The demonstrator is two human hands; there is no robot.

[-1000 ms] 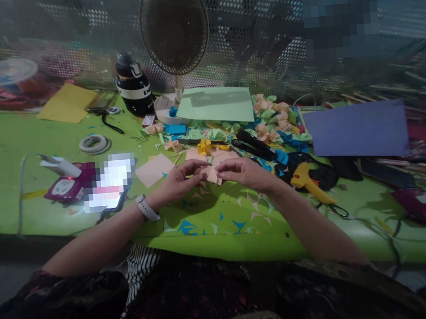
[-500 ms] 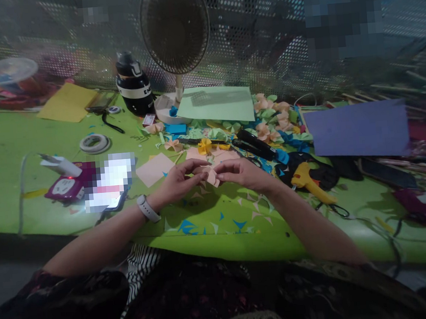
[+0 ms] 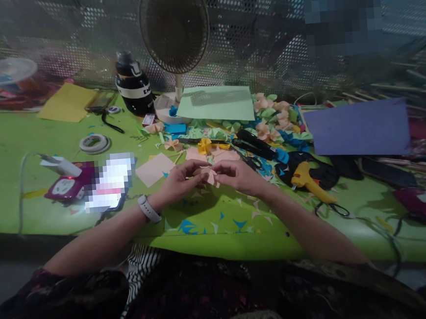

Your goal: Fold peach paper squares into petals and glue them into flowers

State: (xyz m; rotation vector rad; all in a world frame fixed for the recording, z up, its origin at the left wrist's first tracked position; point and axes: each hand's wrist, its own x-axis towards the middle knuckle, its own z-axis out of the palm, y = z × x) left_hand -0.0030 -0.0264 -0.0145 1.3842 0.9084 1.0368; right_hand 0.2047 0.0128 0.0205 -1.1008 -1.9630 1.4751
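Observation:
A small peach paper flower (image 3: 212, 177) is pinched between my two hands above the green table. My left hand (image 3: 186, 180), with a pale watch on its wrist, grips the flower's left side between thumb and fingers. On the other side, my right hand (image 3: 239, 175) has thumb and fingertips closed on its right edge. The fingers partly cover the flower. Just behind lie a folded yellow paper flower (image 3: 204, 146) and peach paper pieces (image 3: 224, 154). A flat peach sheet (image 3: 156, 169) rests left of my left hand.
A black stapler (image 3: 254, 145) and a yellow glue gun (image 3: 311, 183) lie to the right. Paper flowers (image 3: 274, 115) are heaped behind. A phone (image 3: 113, 182), tape roll (image 3: 94, 143), bottle (image 3: 134, 89) and fan (image 3: 175, 30) stand or lie left and back. Blue scraps (image 3: 188, 227) litter the front.
My right hand's fingers have shifted slightly on the paper flower, and the flower looks turned a little. Everything else stays in place.

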